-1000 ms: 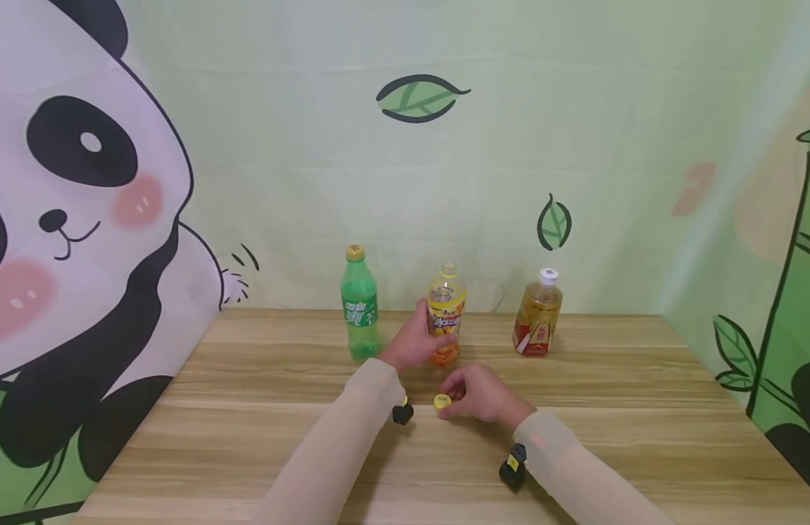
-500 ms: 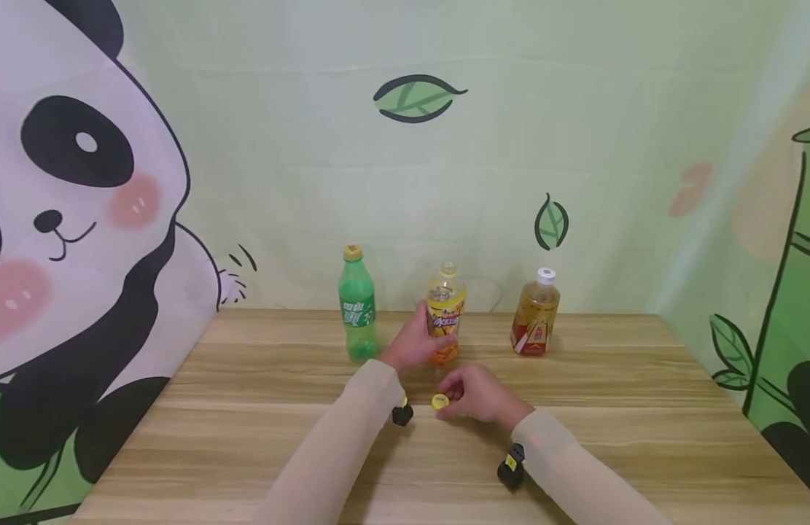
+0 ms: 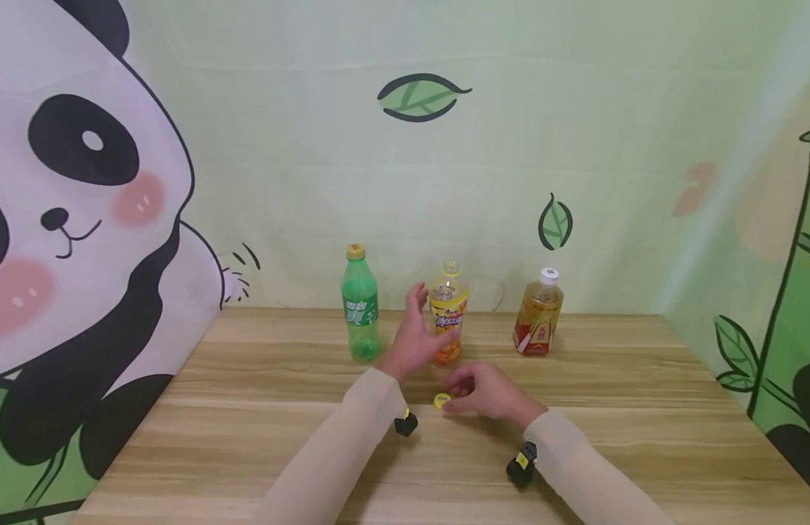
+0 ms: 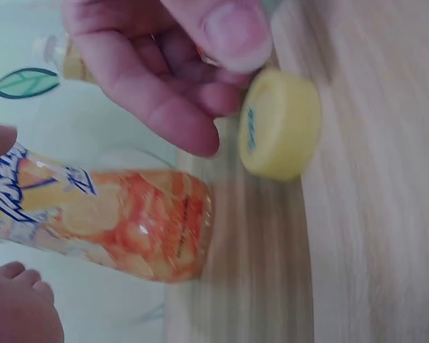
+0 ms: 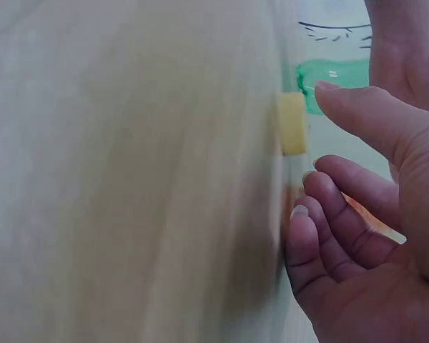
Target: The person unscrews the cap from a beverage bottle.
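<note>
Yellow cap (image 3: pixel 441 400) lies on the tabletop (image 3: pixel 247 415) beside the right hand (image 3: pixel 491 392); each grip is wide, the left hand (image 3: pixel 414 340) at the uncapped bottle (image 3: pixel 448 297), which a careless sideways nudge could probably topple.

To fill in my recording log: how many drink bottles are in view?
3: a green bottle at left, an uncapped yellow-labelled bottle in the middle, by the left hand, and a white-capped bottle at right.

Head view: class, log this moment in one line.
left hand: at uncapped orange bottle; right hand: beside yellow cap; cap: on table; green bottle: capped
</note>
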Demonstrator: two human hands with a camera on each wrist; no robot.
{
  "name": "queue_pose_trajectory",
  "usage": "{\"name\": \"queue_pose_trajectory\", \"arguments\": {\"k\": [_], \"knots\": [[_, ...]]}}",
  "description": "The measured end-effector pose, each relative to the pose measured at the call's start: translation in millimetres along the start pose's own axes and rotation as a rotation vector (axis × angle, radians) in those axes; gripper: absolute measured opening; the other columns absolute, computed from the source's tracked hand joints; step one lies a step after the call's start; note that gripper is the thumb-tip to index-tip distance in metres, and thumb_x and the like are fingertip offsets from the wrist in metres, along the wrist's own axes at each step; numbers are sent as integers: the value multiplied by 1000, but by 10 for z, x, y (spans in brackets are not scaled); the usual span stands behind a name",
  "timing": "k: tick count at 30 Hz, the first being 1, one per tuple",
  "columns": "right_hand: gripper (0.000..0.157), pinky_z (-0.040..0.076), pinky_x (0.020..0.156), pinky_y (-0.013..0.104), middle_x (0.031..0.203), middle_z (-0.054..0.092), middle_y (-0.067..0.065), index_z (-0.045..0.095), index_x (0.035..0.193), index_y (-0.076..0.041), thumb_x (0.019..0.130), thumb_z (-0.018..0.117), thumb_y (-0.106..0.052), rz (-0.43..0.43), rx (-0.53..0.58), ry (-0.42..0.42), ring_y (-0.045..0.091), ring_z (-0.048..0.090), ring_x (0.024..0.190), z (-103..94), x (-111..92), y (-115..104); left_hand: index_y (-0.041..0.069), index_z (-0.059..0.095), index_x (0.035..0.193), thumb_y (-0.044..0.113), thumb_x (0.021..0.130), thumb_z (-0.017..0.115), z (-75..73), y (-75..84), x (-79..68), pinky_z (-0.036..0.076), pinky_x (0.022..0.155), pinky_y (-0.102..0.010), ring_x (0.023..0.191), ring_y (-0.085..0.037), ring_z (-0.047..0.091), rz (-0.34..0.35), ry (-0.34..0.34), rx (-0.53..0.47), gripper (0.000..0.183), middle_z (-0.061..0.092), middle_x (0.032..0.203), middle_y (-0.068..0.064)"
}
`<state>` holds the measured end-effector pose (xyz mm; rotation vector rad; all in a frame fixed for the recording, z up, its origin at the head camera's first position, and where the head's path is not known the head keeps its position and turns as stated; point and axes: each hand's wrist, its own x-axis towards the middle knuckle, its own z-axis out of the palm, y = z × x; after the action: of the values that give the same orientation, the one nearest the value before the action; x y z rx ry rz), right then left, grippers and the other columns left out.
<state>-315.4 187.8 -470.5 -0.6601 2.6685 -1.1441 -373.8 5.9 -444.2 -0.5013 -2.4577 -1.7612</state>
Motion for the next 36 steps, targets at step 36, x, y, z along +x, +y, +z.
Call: {"name": "queue_pose_trajectory", "arguments": {"k": [36], "knots": [[36,62,72,24,104,71,20,71,112,-3,95,73,-35,40,220,527,8,67,82,-964,-377,67,5,47,143,13,93,69,596,470,-438,45,116,-35,135,-23,54,576,21,202,55,57,143,-10]]}}
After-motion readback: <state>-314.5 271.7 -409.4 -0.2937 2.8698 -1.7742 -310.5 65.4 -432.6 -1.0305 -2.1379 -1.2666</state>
